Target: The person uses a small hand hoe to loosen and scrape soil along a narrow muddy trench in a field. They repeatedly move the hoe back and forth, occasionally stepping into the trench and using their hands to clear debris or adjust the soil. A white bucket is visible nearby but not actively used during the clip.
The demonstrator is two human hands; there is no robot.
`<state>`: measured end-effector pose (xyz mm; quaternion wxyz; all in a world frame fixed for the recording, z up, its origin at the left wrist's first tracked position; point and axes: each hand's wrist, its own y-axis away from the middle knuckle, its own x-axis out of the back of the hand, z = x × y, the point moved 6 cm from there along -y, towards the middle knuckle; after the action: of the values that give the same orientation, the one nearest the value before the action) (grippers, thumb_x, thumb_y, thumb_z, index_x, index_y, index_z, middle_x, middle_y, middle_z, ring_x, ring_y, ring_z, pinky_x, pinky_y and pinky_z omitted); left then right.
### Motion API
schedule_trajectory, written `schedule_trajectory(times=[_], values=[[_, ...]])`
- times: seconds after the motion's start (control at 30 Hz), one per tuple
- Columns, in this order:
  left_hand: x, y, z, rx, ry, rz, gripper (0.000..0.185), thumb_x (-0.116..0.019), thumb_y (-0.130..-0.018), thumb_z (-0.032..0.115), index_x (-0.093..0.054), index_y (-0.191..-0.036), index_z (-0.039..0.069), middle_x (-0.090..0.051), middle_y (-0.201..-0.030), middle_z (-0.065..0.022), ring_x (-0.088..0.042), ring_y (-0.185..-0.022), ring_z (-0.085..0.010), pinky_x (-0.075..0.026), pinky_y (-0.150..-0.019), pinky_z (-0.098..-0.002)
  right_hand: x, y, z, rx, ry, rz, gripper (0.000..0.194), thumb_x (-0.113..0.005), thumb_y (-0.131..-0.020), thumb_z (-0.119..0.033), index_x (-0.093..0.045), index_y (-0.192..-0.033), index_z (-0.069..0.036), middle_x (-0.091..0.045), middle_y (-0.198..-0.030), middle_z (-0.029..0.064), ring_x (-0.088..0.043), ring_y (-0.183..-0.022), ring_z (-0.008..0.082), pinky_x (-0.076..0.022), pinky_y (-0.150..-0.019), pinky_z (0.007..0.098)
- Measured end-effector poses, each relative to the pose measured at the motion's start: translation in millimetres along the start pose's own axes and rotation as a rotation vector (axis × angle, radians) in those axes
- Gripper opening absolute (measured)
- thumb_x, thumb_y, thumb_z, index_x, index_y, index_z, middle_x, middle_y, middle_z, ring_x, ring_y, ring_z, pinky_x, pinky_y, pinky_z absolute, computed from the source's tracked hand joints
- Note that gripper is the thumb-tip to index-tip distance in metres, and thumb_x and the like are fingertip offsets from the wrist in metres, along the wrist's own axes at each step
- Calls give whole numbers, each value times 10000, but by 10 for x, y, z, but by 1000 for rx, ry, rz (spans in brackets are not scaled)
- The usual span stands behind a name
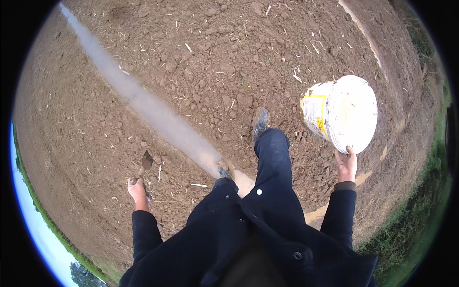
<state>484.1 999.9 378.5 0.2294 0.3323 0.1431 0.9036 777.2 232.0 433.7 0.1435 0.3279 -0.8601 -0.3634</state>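
Observation:
My left hand (pixel 135 188) is closed around the handle of a small trowel (pixel 147 160), whose dirt-covered metal blade points up the picture, over bare soil. My right hand (pixel 346 163) grips the rim of a white plastic bucket (pixel 353 114) from below in the picture, thumb at the rim's edge. The bucket is tipped so that its wide round end faces up and right; its side bears a label with yellow edging and dark smears of dirt. Whether that end is a lid or the open mouth, I cannot tell in the glare.
A narrow furrow of muddy water (pixel 157 118) runs diagonally from upper left to my feet, one boot (pixel 225 170) at its edge. My other boot (pixel 261 123) is on cloddy soil (pixel 215 64). More puddles (pixel 317 214) lie right; green plants (pixel 405 211) border the field.

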Motion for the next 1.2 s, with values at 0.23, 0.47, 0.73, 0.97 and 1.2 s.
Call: schedule_trajectory(times=[0.23,0.47,0.73,0.97,1.2], values=[[-403,215,1249,98,44,-1,141,-568,-742,-31,-515,-792,90,-484,-608,27,-420,-446,-70,-340,-413,-218,-2040,-286,-298,61,262,-210,342,-497,-850,-76,-431,-1121,122,-538,-1080,227,-577,-985,322,-516,-869,451],[-1435,-960,734,27,123,-66,150,-569,-732,-37,-543,-821,81,-526,-699,44,-458,-581,-49,-371,-532,-204,-4232,-622,267,148,268,-408,353,-486,-859,-85,-418,-1119,144,-541,-1058,252,-580,-980,332,-538,-853,419],[-2975,-2241,-509,78,220,-228,130,-577,-740,-22,-559,-832,68,-544,-740,43,-502,-649,-51,-415,-587,-197,-6518,-745,1709,240,220,-678,334,-475,-884,-103,-358,-1130,90,-467,-1137,297,-530,-1059,379,-530,-872,414],[-3532,-2620,-877,52,307,-242,134,-585,-727,-12,-561,-838,60,-542,-761,43,-492,-675,-43,-413,-623,-202,-8165,-840,2911,188,389,-837,310,-484,-902,-165,-412,-1124,39,-503,-1089,259,-556,-980,371,-577,-752,435],[-3755,-2659,-684,53,326,-167,114,-569,-739,-16,-568,-823,60,-513,-721,60,-451,-635,-23,-372,-566,-185,-8719,-1053,3272,409,596,-1092,426,-477,-920,-266,-370,-1213,24,-476,-1166,238,-570,-990,340,-560,-790,388]])
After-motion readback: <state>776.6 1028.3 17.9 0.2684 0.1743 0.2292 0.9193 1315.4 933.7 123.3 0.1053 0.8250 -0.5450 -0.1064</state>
